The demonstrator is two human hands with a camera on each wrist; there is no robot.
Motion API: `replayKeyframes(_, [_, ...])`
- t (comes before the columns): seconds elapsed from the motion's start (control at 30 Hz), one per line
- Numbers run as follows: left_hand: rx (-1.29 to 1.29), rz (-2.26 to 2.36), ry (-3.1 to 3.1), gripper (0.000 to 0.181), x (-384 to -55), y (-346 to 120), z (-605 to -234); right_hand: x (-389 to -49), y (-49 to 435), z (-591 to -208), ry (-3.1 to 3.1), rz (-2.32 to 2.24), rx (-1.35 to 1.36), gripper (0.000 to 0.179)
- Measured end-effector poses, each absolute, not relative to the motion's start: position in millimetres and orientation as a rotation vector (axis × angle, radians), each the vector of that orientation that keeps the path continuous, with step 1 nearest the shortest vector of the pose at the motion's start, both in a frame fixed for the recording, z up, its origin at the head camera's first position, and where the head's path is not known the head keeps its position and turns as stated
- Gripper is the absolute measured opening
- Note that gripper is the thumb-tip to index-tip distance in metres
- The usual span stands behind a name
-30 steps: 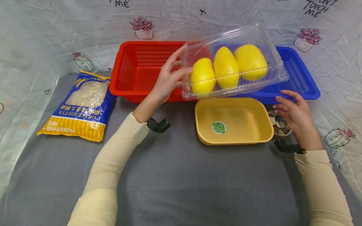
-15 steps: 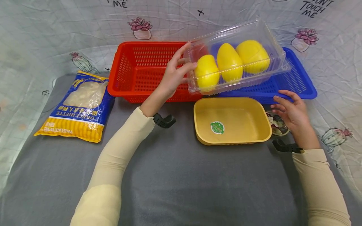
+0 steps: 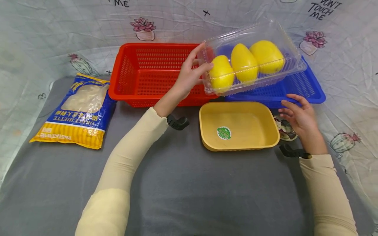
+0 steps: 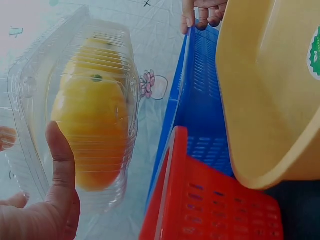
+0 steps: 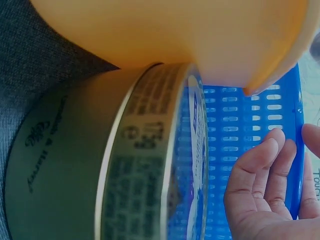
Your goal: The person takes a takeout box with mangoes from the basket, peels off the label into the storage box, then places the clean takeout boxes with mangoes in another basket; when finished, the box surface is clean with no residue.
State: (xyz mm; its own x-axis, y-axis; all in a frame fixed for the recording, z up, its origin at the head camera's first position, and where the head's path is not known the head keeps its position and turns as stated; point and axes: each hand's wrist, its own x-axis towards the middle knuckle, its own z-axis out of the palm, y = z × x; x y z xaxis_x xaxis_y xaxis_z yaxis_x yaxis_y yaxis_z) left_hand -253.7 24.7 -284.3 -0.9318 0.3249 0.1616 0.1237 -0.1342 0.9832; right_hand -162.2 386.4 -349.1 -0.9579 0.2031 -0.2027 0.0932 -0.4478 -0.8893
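Observation:
My left hand [image 3: 190, 73] grips the left end of a clear plastic clamshell box [image 3: 280, 36], holding it tilted in the air above the blue basket. Three yellow mangoes [image 3: 243, 62] lie inside, seen close up through the ribbed plastic in the left wrist view. At the front rim of the blue plastic basket [image 3: 316, 91] is my right hand [image 3: 302, 118], its fingers curled on both sides of the rim. Beside that hand stands a round tin [image 5: 65, 150], partly hidden behind the yellow tub [image 3: 239, 131].
A red plastic basket [image 3: 115, 78] stands left of the blue one, touching or nearly so. Farther left, a blue and yellow bag of pasta [image 3: 78, 113] lies on the grey cloth [image 3: 189, 193]. A printed curtain [image 3: 177, 19] hangs behind.
My left hand has carried the clamshell box rightward and slightly up, farther over the blue basket. My right hand stays at that basket's rim. The head view has shifted a little.

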Motion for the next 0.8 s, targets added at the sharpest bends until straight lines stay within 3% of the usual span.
replayKeyframes(0.8, [0.404,2.195,1.945,0.068,-273.2,76.1,-289.1,-161.9,385.5,-348.4,-1.649,2.545,-0.412,0.026])
